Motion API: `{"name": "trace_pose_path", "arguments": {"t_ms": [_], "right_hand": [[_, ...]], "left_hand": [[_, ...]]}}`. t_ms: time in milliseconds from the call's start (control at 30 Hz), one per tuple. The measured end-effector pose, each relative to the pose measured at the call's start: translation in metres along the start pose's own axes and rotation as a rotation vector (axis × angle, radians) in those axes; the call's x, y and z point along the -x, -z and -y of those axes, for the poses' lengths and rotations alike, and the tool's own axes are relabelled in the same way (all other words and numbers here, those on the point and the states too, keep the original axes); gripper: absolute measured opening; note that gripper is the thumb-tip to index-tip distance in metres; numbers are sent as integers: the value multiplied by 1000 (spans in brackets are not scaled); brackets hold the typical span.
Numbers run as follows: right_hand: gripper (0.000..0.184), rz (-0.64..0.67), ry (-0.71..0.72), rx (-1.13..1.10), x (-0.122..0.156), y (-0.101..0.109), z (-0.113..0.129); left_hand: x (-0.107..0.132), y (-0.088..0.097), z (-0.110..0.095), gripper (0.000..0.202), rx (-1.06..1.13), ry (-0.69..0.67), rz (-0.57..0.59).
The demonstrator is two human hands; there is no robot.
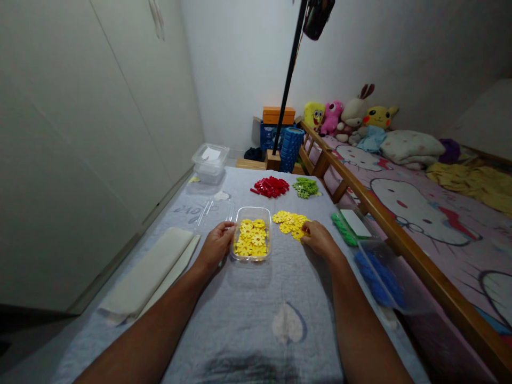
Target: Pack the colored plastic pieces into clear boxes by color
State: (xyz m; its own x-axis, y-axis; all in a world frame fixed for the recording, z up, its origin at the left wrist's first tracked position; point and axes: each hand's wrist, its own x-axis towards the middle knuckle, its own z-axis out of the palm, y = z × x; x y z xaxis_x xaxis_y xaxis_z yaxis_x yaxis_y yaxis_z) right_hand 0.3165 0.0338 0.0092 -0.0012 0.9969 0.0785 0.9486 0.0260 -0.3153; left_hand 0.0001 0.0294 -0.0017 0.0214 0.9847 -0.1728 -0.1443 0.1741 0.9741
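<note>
A clear plastic box (252, 258) stands on the cloth-covered table, partly filled with yellow flower-shaped pieces (251, 237). My left hand (218, 242) grips its left wall, fingers closed at the rim. To the right of the box lies a loose pile of the same yellow flower-shaped pieces (288, 219). My right hand (319, 239) is at the right end of that pile, its fingers pinched on a yellow piece and partly covering it. A transparent lid (215, 216) lies flat left of the box.
Red pieces (271, 186) and green pieces (305, 187) lie in heaps farther back. Stacked clear containers (210, 160) stand back left; folded cloth (150, 274) lies front left. Containers with green and blue pieces (378, 277) line the right edge, beside a wooden bed rail (384, 242).
</note>
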Motion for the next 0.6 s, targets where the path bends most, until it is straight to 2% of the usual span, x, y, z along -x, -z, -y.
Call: {"name": "trace_pose_path", "arguments": {"t_ms": [200,267,367,500,600], "right_hand": [[10,68,54,-315,1,20,4],[8,59,90,-442,1,26,17],[8,41,162,-568,-1,32,49],[5,-21,330,-464,-9,30,92],[6,-12,368,-323,-17,24,112]], "left_hand": [[0,0,-1,48,4,-1,-7],[1,-1,-2,48,-5,-2,-14],[2,-1,-4,47,-12,-3,-15],[1,-1,-3,46,2,-2,2],[0,0,-1,47,33,11,14]]}}
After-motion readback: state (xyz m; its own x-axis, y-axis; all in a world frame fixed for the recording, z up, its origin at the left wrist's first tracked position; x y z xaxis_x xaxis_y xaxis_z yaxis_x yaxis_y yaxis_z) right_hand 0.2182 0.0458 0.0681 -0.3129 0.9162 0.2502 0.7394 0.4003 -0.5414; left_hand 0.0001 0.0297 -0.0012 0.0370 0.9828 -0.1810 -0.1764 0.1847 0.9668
